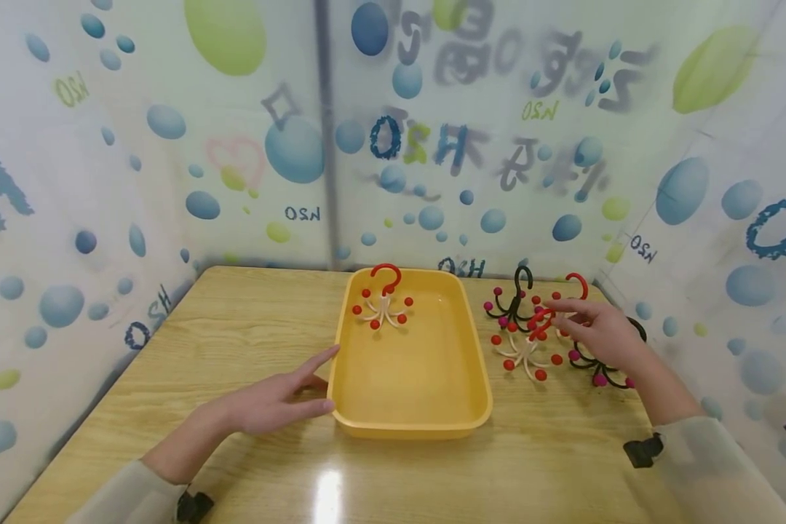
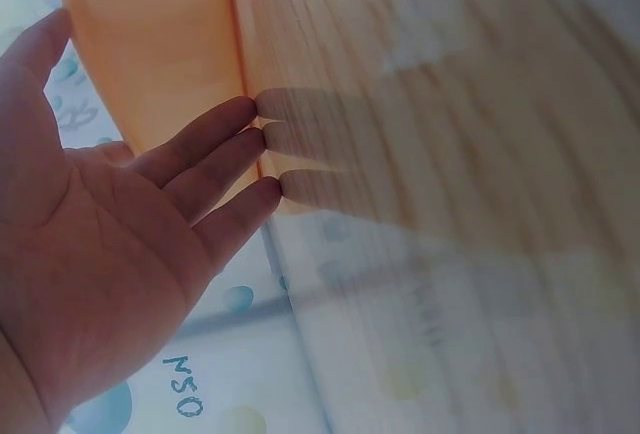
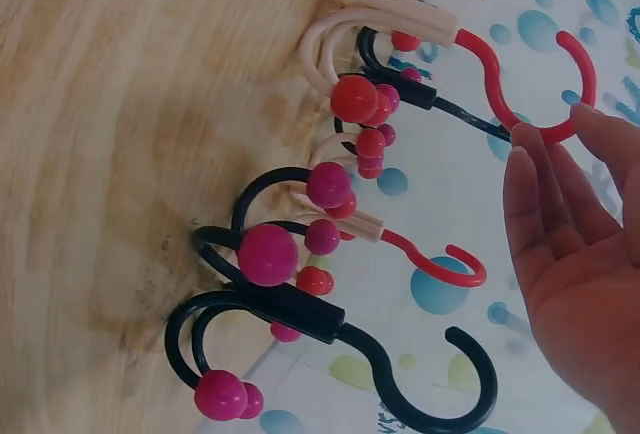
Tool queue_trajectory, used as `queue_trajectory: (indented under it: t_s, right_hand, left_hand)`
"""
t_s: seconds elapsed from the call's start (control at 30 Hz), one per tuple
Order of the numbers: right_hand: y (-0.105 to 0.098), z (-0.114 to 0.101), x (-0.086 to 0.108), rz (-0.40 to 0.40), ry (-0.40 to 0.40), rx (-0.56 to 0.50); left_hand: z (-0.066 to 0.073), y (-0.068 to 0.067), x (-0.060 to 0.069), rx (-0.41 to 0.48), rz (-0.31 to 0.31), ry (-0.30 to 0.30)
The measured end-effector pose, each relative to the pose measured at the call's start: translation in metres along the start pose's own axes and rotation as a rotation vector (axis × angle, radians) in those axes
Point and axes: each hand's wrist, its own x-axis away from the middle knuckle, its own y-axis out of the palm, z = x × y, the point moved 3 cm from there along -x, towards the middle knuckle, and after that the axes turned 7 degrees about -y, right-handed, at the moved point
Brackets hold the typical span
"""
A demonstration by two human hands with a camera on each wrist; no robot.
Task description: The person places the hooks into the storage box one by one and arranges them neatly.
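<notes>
Head view: right grip [image 1: 597, 332] pinches red hook [image 1: 541, 319], partly hiding black hanger [image 1: 600, 379].

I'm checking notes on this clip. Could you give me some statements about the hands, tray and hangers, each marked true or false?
1. The right hand pinches a red hook. True.
2. The left hand grips a hanger. False: it touches the side of the yellow tray.
3. Two hangers are in the tray. False: it holds just one, a cream hanger.
4. The black hangers carry magenta balls. True.
5. The black hangers are to the tray's left in the head view. False: they are to its right, on the table.
</notes>
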Motion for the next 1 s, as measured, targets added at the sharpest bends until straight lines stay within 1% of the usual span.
queue_trajectory:
  t_s: [0.23,0.47,0.7,0.87,1.0]
  right_hand:
    - [0.005,0.002,0.0,0.027,-0.011,-0.013]
    - [0.007,0.002,0.0,0.037,-0.043,0.009]
    - [0.01,0.005,0.005,0.042,-0.002,0.007]
    - [0.013,0.008,0.006,0.081,0.006,0.004]
    - [0.016,0.009,0.007,0.113,0.005,-0.031]
  left_hand:
    - [0.002,-0.001,0.001,0.015,-0.01,0.01]
    - [0.002,-0.001,0.0,0.004,-0.005,0.022]
    - [0.002,-0.002,-0.001,0.02,-0.019,0.007]
    - [0.002,-0.002,-0.001,0.022,-0.021,0.005]
    - [0.003,-0.002,0.0,0.023,-0.018,0.01]
